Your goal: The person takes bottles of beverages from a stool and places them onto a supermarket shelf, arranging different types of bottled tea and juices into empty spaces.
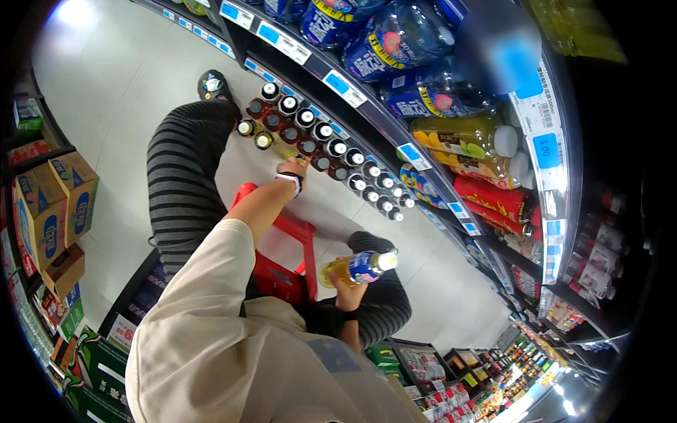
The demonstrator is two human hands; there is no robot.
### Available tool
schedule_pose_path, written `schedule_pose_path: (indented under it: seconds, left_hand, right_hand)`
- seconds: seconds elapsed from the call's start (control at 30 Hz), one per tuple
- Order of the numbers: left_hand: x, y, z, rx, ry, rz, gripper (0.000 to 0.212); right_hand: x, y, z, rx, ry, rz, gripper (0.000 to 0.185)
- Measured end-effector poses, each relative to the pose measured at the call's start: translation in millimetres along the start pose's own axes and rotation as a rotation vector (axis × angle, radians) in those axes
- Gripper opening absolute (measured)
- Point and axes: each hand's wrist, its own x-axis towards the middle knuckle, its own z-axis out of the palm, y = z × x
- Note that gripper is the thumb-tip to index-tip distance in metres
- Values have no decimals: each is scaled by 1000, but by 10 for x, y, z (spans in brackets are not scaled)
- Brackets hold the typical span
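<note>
My left hand [293,166] reaches to the near row of bottles standing on the floor, its fingers around the top of a yellowish drink bottle [285,152]; the cap is hidden by the hand. Beside it stand two yellow drink bottles with pale caps [263,140]. Behind these are rows of dark-red drink bottles [290,134] and black bottles with white-topped caps [323,130]. Above my right knee, my right hand [349,293] grips a bottle of yellow drink [349,269] with a blue label and white cap, tilted to the right.
A red plastic stool [277,280] is beneath me, between my bent legs. Store shelving [381,100] with large blue-labelled bottles and other drinks rises beyond the floor bottles. Cardboard cartons [53,211] stand at the left, and green boxes [100,375] lie at the lower left.
</note>
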Motion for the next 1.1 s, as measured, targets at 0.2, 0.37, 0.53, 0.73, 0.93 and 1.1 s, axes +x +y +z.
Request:
schedule_pose_path:
  seconds: [0.2,0.37,0.53,0.73,0.93,1.1]
  left_hand:
    - [-145,258,-276,-329,126,-169,41]
    - [-691,275,-632,5,31,256,19]
    - [-1490,522,-1200,-21,-22,490,15]
    - [-2756,668,-1659,-106,214,722,17]
    - [-3633,559,-1925,-334,413,768,11]
    - [-4071,325,-2041,-291,408,742,12]
  right_hand:
    - [3,-34,29,-70,-67,40,58]
    - [67,-246,73,180,-139,-4,59]
    - [78,-518,136,447,-188,18,60]
    - [-226,-993,43,475,-191,-165,59]
    - [-504,-1797,-6,101,-13,-521,66]
    - [-539,-2505,59,137,76,-887,89]
